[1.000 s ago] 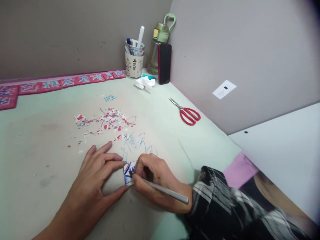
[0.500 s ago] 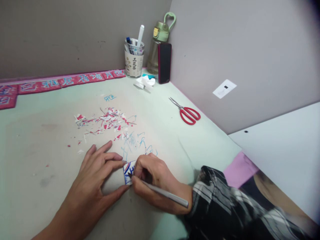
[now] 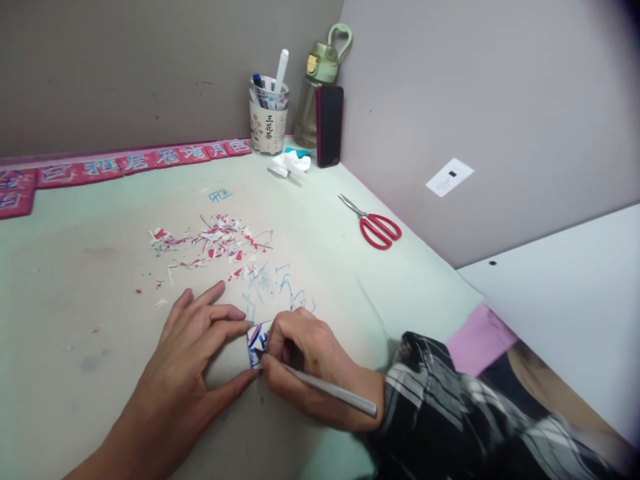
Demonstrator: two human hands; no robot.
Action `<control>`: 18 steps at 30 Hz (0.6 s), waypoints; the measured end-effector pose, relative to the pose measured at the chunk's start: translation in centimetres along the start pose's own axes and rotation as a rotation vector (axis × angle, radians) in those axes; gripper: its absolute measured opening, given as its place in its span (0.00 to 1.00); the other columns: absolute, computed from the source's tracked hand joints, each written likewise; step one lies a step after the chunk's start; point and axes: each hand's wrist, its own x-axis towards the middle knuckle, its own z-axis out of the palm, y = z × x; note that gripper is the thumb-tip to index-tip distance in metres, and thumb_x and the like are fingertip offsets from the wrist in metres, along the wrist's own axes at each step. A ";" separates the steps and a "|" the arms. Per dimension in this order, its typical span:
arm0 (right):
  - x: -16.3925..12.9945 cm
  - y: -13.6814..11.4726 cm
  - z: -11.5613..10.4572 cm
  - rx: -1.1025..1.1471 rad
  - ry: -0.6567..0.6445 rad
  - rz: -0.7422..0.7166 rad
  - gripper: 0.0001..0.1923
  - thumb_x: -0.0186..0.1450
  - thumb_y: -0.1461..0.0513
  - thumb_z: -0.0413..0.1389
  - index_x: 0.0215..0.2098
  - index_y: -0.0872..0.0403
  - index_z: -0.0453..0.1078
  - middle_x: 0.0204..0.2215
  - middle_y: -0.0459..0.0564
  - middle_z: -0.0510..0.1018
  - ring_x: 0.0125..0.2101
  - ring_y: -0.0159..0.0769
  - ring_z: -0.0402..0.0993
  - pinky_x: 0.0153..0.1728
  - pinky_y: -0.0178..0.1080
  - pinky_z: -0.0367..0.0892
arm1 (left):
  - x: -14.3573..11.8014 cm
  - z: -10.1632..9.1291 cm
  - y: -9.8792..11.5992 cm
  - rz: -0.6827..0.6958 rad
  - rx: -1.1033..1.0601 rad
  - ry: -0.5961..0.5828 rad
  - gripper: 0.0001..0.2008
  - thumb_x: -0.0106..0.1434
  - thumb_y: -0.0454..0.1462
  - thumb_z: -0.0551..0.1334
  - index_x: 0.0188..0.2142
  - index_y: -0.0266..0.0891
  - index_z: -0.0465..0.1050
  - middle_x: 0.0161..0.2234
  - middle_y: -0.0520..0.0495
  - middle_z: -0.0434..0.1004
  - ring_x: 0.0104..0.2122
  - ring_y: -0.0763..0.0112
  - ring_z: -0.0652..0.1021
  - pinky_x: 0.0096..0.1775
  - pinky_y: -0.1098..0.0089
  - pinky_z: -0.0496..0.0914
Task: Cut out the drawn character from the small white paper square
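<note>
A small white card [image 3: 254, 339] with blue and red markings lies flat on the desk, its right part hidden behind my fingers. My left hand [image 3: 187, 357] pins it at the left side, a fingertip at the upper corner and the thumb at the lower edge. In a pen-like grip, my right hand [image 3: 317, 367] holds a craft knife [image 3: 340, 395] with a silver handle. Its dark tip touches the card's lower part. Beyond my hands is a scattered pile of white and red paper scraps [image 3: 220, 240].
Red-handled scissors [image 3: 379, 230] lie to the right. At the back stand a glass jar [image 3: 269, 127] with pens, a green bottle [image 3: 306, 113] and a phone [image 3: 330, 127]; a crumpled tissue [image 3: 291, 162] lies before them. Red lettered tiles [image 3: 103, 169] line the back left edge.
The knife tip has shifted slightly left and down on the card, with my right hand's fingers. My left hand stays in place.
</note>
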 end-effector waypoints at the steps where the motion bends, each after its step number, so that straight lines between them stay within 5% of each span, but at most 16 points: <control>1: 0.0 0.0 0.0 0.000 0.003 -0.001 0.10 0.61 0.68 0.54 0.28 0.51 0.58 0.24 0.40 0.66 0.27 0.31 0.61 0.36 0.37 0.57 | 0.0 0.0 0.0 0.002 0.000 0.003 0.15 0.66 0.44 0.63 0.51 0.49 0.67 0.48 0.47 0.72 0.66 0.53 0.62 0.67 0.41 0.47; 18: 0.0 0.0 0.0 0.177 0.076 0.156 0.07 0.61 0.64 0.54 0.27 0.51 0.61 0.24 0.41 0.67 0.26 0.30 0.62 0.30 0.35 0.57 | -0.1 0.0 0.1 -0.048 -0.007 0.014 0.16 0.64 0.45 0.65 0.51 0.51 0.69 0.49 0.49 0.74 0.66 0.51 0.64 0.68 0.40 0.48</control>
